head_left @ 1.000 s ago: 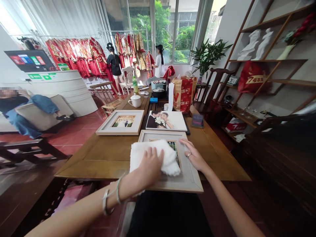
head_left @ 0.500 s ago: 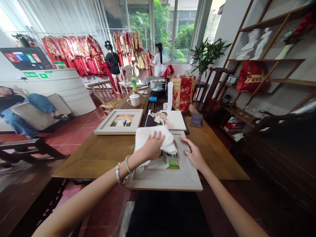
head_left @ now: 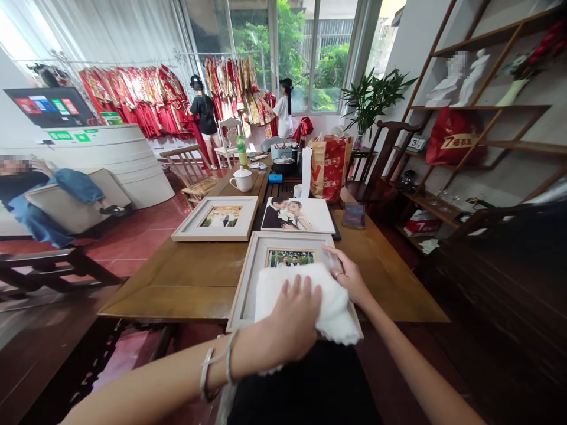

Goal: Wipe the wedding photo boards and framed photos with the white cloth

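My left hand [head_left: 296, 316] lies palm-down on a folded white towel [head_left: 334, 307], its fingers slightly bent and pressing the cloth onto the lower part of a picture frame [head_left: 243, 295]. That frame is pale, rests flat at the table's near edge, and shows part of a photo of people [head_left: 290, 258] above the towel. The rest of the photo is covered. At the frame's right side, my right hand [head_left: 349, 274] holds the border, with finger and thumb on its face and the other fingers mostly hidden.
Behind lie a second framed photo [head_left: 215, 219] and an unframed couple print [head_left: 310, 215] on the wooden table [head_left: 186, 265]. Farther back stand a white lidded mug [head_left: 242, 179], a green bottle [head_left: 241, 150] and a red paper bag [head_left: 332, 168]. Two people stand by the clothes racks; another sits at left.
My left hand has slid the towel down the frame toward me and a little right, uncovering the photo's upper part. My right hand stays at the frame's right side.
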`<state>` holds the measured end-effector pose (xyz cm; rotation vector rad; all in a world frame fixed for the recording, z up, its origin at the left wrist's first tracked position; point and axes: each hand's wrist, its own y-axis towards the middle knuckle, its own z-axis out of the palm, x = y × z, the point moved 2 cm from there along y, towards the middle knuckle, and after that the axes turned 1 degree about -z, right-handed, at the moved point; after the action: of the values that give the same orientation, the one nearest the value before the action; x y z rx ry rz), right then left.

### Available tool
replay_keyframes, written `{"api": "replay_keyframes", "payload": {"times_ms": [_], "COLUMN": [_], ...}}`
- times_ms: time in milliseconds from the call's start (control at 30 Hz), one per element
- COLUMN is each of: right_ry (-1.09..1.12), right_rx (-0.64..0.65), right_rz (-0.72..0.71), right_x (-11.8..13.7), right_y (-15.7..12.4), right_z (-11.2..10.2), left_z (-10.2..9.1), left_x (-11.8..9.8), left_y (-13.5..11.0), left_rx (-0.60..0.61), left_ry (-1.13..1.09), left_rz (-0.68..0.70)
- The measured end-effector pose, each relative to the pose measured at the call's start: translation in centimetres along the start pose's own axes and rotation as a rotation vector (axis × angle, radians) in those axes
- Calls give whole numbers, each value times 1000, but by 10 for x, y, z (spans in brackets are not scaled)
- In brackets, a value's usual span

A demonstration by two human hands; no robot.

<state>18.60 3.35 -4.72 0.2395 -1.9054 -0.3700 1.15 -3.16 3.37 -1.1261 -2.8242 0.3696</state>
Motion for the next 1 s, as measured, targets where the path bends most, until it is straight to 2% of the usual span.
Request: {"api": "replay_keyframes", "payload": {"times_ms": [67,167,267,400,500,600,800,900,1000], "right_ry": [5,9,3,15,25,31,37,-1,-33], "right_rx": [7,-4,-22,-13,-6,2,-6,-6,-15], "right_rz": [-1,-7,2,11,16,-4,-25,-42,-53], "right_x": [-1,-2,-3,-4,-6,-9,-16,-15,-12], "right_y": [0,0,0,1,0,0,0,0,0], "right_z": [0,0,0,1,2,2,0,1,2], "left_z": [-3,-6,-5,-1,1,2,-9,-17,-20], "left_x": [15,29,22,-7,-18,-12,28,44,53], "left_y": [19,31,15,-24,-31,-9,55,75,83], "left_rx": [-25,-30,1,27,42,-6,-112,-166,-185], "left_ry": [52,61,40,-32,-44,1,90,126,160], "left_rz": [-85,-62,68,284,273,172,-91,-121,-63]}}
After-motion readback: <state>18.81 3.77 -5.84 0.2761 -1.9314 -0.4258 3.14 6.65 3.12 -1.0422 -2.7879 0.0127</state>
